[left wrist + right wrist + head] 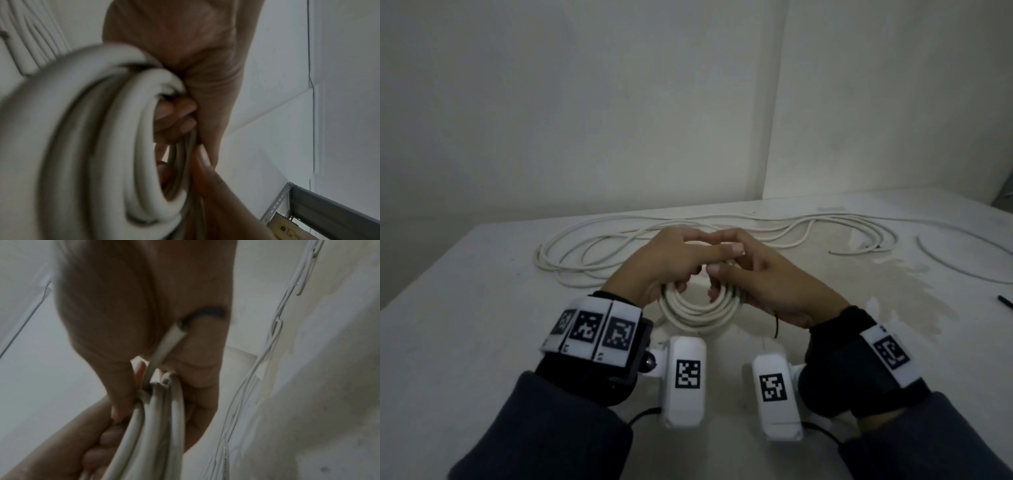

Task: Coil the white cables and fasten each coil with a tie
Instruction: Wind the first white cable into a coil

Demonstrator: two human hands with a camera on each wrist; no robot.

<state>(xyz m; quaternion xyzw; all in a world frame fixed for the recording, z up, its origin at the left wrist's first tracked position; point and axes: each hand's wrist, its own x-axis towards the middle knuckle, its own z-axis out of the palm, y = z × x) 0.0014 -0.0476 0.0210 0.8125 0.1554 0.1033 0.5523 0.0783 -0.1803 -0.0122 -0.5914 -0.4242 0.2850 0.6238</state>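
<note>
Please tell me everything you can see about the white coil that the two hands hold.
The coil is a thick white cable with a smooth, plastic-looking jacket, wound into several round loops lying close together. It is held just above the table, in front of the loose cables. The left hand grips its left side with curled fingers, and the right hand grips its right side. In the right wrist view a cut cable end sticks out against that palm. No tie can be seen around it.
</note>
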